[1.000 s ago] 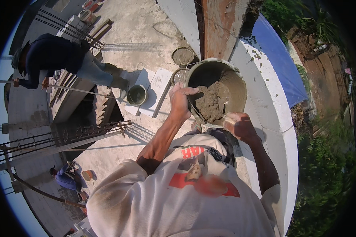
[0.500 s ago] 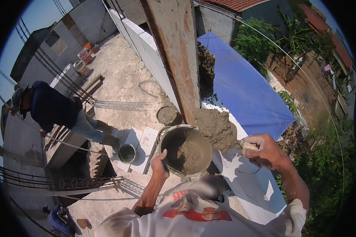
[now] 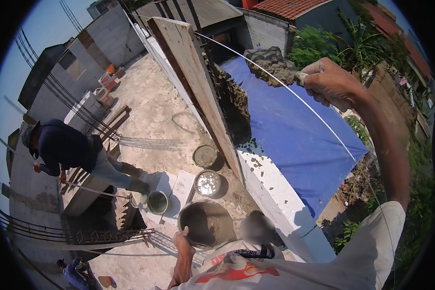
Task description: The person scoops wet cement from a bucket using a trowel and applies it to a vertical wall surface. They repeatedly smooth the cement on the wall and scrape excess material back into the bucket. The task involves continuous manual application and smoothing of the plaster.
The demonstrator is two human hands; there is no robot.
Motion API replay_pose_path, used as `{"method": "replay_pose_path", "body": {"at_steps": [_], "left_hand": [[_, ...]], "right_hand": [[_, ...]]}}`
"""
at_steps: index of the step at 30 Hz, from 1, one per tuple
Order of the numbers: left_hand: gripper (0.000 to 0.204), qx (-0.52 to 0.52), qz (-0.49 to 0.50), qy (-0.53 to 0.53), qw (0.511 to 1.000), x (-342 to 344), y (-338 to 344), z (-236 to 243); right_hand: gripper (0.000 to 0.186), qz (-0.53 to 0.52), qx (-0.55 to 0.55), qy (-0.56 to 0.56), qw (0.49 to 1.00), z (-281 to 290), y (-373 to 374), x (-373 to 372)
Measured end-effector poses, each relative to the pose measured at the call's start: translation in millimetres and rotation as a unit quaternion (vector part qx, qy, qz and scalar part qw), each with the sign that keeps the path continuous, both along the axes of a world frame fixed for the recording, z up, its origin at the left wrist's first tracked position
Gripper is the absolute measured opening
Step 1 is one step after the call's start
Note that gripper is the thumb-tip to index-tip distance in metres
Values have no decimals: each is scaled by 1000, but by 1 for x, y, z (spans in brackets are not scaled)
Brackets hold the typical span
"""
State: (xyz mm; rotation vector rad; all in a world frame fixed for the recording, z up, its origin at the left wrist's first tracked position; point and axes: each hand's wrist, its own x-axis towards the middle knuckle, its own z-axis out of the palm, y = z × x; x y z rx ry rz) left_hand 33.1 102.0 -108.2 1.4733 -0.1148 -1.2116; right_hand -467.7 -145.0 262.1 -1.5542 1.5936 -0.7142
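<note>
My right hand is stretched far forward over the blue tarp, fingers wrapped round a trowel's handle. A thick heap of wet grey mortar covers the trowel's blade. Close to my body, my left hand grips the rim of a dark mortar bucket, tilted so that mortar shows inside. Left of the loaded trowel stands a tall wooden board, with rough dark mortar behind its right edge. White wall blocks run below it, spattered with mortar.
A white line crosses in front of the blue tarp. Buckets stand on the concrete floor left of the wall. At the left a person holds a long rod beside a floor opening; another person is lower left.
My right hand has swung up and forward with the mortar-loaded trowel, from beside the wall top to over the tarp. The bucket in my left hand has come down and nearer my body.
</note>
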Motion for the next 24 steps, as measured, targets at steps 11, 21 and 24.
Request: {"method": "replay_pose_path", "body": {"at_steps": [11,21,24], "left_hand": [[26,-10,32,43,999,-23,18,5],[25,-26,-27,27,999,-33,-33,-13],[28,-44,-69,-7,997,-29,-47,6]], "right_hand": [[17,97,-122,178,972,9,-110,127],[26,-15,-140,-193,971,-55,-11,87],[27,-102,-113,-279,948,-87,73,104]]}}
